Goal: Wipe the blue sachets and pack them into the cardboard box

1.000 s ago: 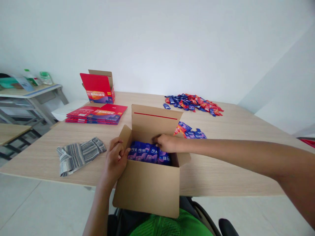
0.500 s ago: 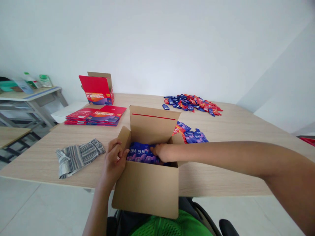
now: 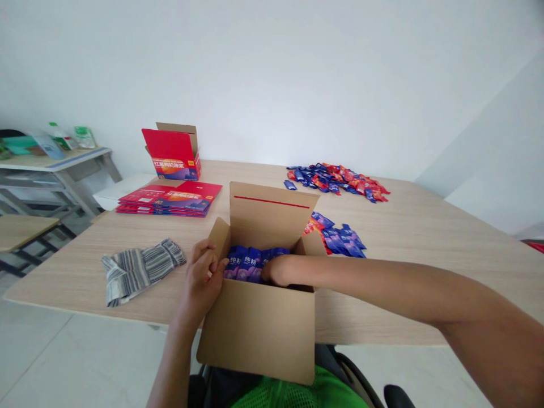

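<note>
An open cardboard box [image 3: 257,328] stands at the table's front edge, its flaps folded outward. Several blue-purple sachets [image 3: 249,262] sit in a row inside it. My left hand [image 3: 205,277] is closed around the box's left side, with the thumb near the inner rim. Reaching in from the right, my right hand [image 3: 278,270] is down in the box against the sachets; its fingers are hidden by the sachets and the box wall. Just behind the box's right flap lie more blue and red sachets [image 3: 344,239] on the table.
At the back of the table [image 3: 408,226] is a heap of red and blue sachets [image 3: 335,180]. Flattened red boxes [image 3: 170,198] lie stacked at left, before an upright open red box [image 3: 174,156]. A striped cloth [image 3: 142,269] lies left of my left hand.
My right hand has sunk deeper into the box, and the sachets by it have shifted and spread along the row. My left hand keeps its hold. The whole view has moved slightly.
</note>
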Action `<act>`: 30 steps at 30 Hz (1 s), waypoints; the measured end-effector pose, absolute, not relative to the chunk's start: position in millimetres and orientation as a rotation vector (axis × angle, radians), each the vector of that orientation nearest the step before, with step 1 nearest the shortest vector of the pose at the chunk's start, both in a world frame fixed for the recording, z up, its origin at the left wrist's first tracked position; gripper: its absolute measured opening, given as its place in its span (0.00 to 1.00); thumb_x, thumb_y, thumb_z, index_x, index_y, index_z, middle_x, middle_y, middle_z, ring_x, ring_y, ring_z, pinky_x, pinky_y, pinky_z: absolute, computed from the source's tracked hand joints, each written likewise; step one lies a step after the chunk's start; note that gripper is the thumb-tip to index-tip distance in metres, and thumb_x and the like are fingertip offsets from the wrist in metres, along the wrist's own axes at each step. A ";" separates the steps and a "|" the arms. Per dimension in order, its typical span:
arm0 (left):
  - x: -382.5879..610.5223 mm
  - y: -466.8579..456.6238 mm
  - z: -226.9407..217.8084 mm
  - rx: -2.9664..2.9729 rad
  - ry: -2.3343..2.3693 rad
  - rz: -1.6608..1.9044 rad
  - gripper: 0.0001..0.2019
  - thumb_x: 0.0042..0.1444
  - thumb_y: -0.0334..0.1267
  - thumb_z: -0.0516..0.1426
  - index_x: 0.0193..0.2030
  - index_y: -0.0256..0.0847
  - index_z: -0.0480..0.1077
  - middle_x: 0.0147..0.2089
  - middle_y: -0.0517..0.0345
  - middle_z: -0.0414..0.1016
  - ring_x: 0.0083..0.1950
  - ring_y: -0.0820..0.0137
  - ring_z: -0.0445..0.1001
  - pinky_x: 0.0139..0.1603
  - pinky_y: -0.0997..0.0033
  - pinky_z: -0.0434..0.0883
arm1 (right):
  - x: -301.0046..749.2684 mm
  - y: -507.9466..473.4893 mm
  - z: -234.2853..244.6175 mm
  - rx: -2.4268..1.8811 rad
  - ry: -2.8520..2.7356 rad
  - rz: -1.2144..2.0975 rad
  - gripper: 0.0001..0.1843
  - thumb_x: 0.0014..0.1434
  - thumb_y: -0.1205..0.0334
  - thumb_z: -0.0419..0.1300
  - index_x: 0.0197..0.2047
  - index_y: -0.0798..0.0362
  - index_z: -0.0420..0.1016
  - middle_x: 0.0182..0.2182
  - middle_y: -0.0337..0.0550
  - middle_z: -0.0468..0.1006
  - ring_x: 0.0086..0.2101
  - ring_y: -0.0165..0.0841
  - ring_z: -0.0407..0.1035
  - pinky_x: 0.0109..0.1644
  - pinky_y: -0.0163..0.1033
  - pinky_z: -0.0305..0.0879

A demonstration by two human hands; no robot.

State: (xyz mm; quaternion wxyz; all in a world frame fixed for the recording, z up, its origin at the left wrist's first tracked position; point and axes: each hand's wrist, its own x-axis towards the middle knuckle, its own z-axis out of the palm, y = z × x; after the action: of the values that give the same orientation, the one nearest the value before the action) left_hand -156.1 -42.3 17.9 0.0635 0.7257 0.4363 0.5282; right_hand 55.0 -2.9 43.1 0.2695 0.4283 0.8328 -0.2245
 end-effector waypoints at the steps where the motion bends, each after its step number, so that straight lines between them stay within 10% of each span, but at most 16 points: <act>1: -156.2 -42.4 18.3 2.193 1.321 1.590 0.18 0.60 0.28 0.58 0.26 0.45 0.51 0.47 0.56 0.67 0.51 0.71 0.72 0.50 0.74 0.68 | 54.3 -1.2 44.7 1.123 2.184 -0.614 0.19 0.69 0.53 0.61 0.59 0.52 0.72 0.56 0.48 0.74 0.50 0.40 0.73 0.53 0.51 0.74; 10: -158.6 -41.4 14.6 2.227 1.323 1.608 0.19 0.60 0.29 0.58 0.27 0.45 0.51 0.48 0.56 0.68 0.52 0.71 0.71 0.52 0.74 0.68 | 71.3 -20.6 83.4 1.068 2.156 -0.470 0.12 0.56 0.60 0.70 0.43 0.53 0.84 0.39 0.46 0.84 0.37 0.41 0.78 0.37 0.40 0.70; 16: -159.8 -39.3 12.7 2.219 1.346 1.595 0.18 0.61 0.31 0.58 0.26 0.45 0.52 0.47 0.55 0.68 0.51 0.70 0.72 0.49 0.72 0.68 | 88.8 -60.2 104.3 1.262 2.399 -0.147 0.14 0.69 0.63 0.54 0.48 0.58 0.80 0.45 0.58 0.82 0.44 0.46 0.76 0.49 0.48 0.64; 23: -162.7 -37.1 14.4 2.302 1.354 1.645 0.19 0.60 0.33 0.60 0.25 0.45 0.52 0.46 0.56 0.68 0.49 0.67 0.73 0.48 0.68 0.69 | 130.8 -94.0 117.8 1.158 3.031 0.197 0.18 0.74 0.55 0.48 0.45 0.55 0.76 0.39 0.49 0.78 0.40 0.40 0.69 0.48 0.47 0.60; 30: -166.7 -34.5 12.4 2.333 1.342 1.639 0.19 0.61 0.34 0.59 0.25 0.46 0.53 0.46 0.55 0.68 0.49 0.66 0.72 0.48 0.66 0.69 | 234.0 -31.4 100.6 2.120 2.534 0.023 0.21 0.74 0.57 0.41 0.58 0.54 0.70 0.55 0.55 0.72 0.56 0.44 0.65 0.63 0.51 0.59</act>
State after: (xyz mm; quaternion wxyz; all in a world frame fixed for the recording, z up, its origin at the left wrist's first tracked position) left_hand -166.7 -34.5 12.4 -0.0049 0.7403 0.4259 0.5201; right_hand 234.0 -31.4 100.6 -0.0809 0.6396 0.7644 0.0070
